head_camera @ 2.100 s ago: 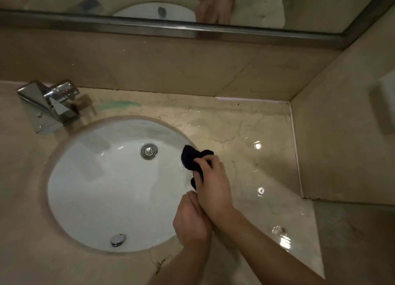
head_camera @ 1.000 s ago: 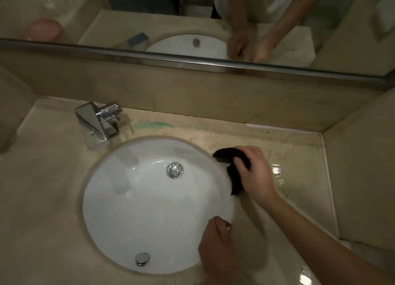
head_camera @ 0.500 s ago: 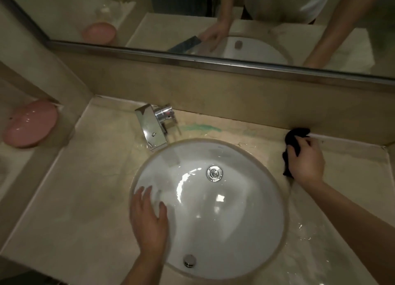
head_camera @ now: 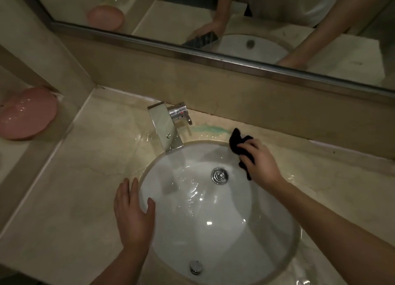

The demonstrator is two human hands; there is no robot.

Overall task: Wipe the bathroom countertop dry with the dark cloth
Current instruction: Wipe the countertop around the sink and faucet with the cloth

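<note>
The right hand (head_camera: pixel 259 162) holds the dark cloth (head_camera: pixel 240 144) with its fingers curled over it. The cloth is bunched up and sits on the back rim of the sink (head_camera: pixel 213 216), by the countertop (head_camera: pixel 89 177) strip near the wall. A green smear (head_camera: pixel 206 129) on the stone is just beside the cloth. The shiny tap (head_camera: pixel 168 124) stands to the left of that. The left hand (head_camera: pixel 133 212) lies flat with straight fingers on the left rim of the sink and holds nothing. Water shines on the stone at the right. A pink dish (head_camera: pixel 25 113) sits far off on the left. A mirror (head_camera: pixel 213 17) hangs above.
</note>
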